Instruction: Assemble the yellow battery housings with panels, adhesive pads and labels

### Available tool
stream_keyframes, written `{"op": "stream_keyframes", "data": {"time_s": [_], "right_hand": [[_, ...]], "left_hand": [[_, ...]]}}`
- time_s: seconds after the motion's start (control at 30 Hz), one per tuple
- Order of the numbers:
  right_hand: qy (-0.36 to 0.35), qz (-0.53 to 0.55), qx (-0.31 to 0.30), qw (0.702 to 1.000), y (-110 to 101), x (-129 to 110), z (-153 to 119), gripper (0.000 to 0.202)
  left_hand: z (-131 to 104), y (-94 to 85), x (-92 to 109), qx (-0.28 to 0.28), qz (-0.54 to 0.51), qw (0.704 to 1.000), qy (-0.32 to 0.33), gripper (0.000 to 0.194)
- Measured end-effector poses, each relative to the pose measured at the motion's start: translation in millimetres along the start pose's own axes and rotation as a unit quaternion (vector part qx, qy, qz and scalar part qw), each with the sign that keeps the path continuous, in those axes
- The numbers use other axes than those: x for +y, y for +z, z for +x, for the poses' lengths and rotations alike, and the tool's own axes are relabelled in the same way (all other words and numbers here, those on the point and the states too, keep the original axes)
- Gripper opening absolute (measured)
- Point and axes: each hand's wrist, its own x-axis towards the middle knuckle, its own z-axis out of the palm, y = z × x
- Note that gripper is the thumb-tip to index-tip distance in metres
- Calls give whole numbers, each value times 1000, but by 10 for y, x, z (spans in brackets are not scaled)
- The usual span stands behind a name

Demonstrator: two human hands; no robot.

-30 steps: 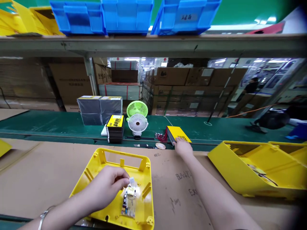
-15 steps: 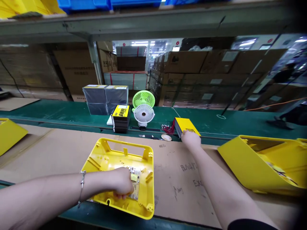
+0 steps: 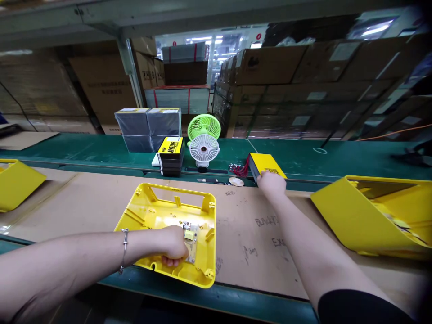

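Note:
My left hand (image 3: 175,245) is closed inside a yellow plastic housing (image 3: 212,234), beside the circuit board (image 3: 191,245) mounted in it. The fingers curl downward, and whatever they may hold is hidden. The housing lies with its hollow side up on the cardboard. Farther right, my right hand (image 3: 272,183) grips the near edge of a yellow-topped box (image 3: 265,161) with dark sides and a printed code on top. My fingertips are partly hidden there.
More yellow housings stand at the left (image 3: 22,184) and the right (image 3: 351,216). Along the back are a green fan (image 3: 204,123), a white fan (image 3: 204,148), black-and-yellow boxes (image 3: 171,157) and grey wrapped boxes (image 3: 148,130). Red-wired parts (image 3: 241,170) lie left of the held box.
The view has tilted downward, so the bench appears higher. Both hands stay at nearly the same places on the housing and the yellow-topped box.

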Motion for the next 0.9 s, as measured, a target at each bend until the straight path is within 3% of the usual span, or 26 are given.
{"op": "stream_keyframes", "data": {"time_s": [0.27, 0.43, 0.73, 0.9], "right_hand": [[-11, 0, 18, 1000, -3, 14, -31, 34], [-14, 1, 26, 1000, 7, 9, -48, 34], [-4, -10, 18, 1000, -14, 7, -60, 35], [-5, -11, 12, 1000, -43, 19, -69, 35]], "left_hand": [[-75, 38, 61, 56, 56, 997, -16, 3], [-169, 36, 147, 108, 117, 987, -20, 19], [-186, 44, 267, 99, 163, 981, -31, 33], [-257, 91, 271, 147, 192, 970, -3, 39]]}}
